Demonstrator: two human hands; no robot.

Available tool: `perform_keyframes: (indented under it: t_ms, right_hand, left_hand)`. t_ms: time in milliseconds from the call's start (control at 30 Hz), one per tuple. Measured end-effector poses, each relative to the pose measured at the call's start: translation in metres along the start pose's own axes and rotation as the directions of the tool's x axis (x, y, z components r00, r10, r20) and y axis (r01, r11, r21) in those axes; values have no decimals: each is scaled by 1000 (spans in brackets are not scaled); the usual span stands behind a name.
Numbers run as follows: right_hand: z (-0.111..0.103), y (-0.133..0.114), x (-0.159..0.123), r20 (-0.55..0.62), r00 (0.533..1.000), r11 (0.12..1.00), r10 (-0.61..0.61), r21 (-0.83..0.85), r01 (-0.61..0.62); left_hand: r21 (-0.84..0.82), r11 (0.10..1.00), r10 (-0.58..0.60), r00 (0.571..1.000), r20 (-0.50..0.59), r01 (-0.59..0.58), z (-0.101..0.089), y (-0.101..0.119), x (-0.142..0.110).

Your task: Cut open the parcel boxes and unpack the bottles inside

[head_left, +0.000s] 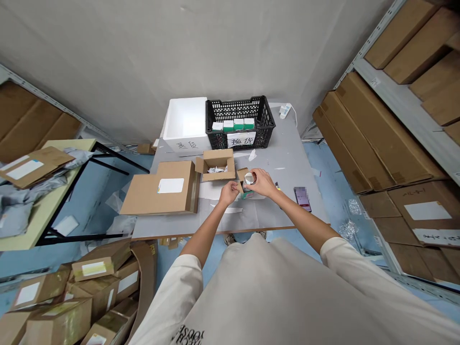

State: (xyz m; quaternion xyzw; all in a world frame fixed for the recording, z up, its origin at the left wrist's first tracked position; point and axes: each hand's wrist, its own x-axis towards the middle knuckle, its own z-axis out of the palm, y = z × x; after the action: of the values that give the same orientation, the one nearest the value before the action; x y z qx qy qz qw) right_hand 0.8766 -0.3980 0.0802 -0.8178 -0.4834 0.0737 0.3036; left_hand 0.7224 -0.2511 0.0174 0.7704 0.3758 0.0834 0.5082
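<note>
My right hand [262, 182] is closed round a white, round, cup-like object [249, 178], its fingers at the rim. Directly beneath that object stands a small green-and-white box [247, 195] with its brown flaps raised; whether the object is partly inside the box I cannot tell. My left hand [230, 191] is at the box's left side, fingers bent and pinched against a flap. Just behind my hands is an open cardboard box [219, 175] with crumpled white packing in it.
A black crate [266, 130] holding several green-and-white boxes stands beside a white foam box [189, 143] along the wall. Large cartons [172, 191] lie at the left. A phone [302, 199] and a power strip [285, 111] are on the right. Stacked cartons flank the table [266, 218].
</note>
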Motion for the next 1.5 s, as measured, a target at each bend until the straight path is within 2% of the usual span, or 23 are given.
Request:
perform_keyframes:
  t_ms: [67, 233, 367, 467, 567, 633, 733, 800, 900, 1067, 1233, 1400, 1500]
  right_hand:
    - [16, 7, -5, -4, 998, 996, 57, -65, -57]
    - [42, 15, -17, 53, 997, 978, 47, -207, -35]
    - [53, 21, -18, 40, 992, 975, 120, -194, -110]
    - [56, 26, -18, 63, 990, 981, 124, -160, -113]
    - [56, 34, -19, 88, 992, 994, 92, -63, -86]
    - [54, 41, -20, 57, 993, 990, 108, 84, -112]
    - [53, 53, -22, 7, 966, 906, 257, 346, -244]
    - [54, 60, -22, 21, 938, 836, 347, 446, -319]
    - [58, 66, -22, 64, 925, 793, 374, 495, -355]
    - [67, 67, -18, 141, 921, 790, 362, 478, -384]
    - [70, 67, -11, 188, 903, 725, 387, 542, -424]
    - [64, 65, -5, 250, 902, 617, 352, 662, -424]
    - [57, 66, -6, 286, 898, 564, 333, 704, -433]
  left_hand:
    - [15, 1000, 10, 1000, 14, -10, 2, 0, 0]
    - [36, 999, 35, 999, 28, -36, 4, -1, 1]
    - [54, 997, 48, 998, 39, -50, 2, -2, 2]
    - [49, 998, 44, 998, 43, -47, 0, -1, 2]
    - [42, 997, 56, 998, 30, -58, -1, -1, 1]
    - [14, 998, 68, 998, 9, -68, -1, -3, 1]
    - [-98, 993, 66, 998, -4, -66, -1, -8, 0]
    - [-168, 984, 53, 999, -2, -53, 1, -11, 0]
    - [-164, 986, 20, 1000, -11, -22, 8, -10, 1]
    - [-38, 999, -16, 999, -40, 15, 23, -1, 5]
    - [51, 999, 3, 999, -49, 0, 31, -1, 10]
    - [11, 999, 35, 998, -50, -34, 33, -7, 13]
    - [-90, 996, 4, 1000, -20, -5, 31, -9, 13]
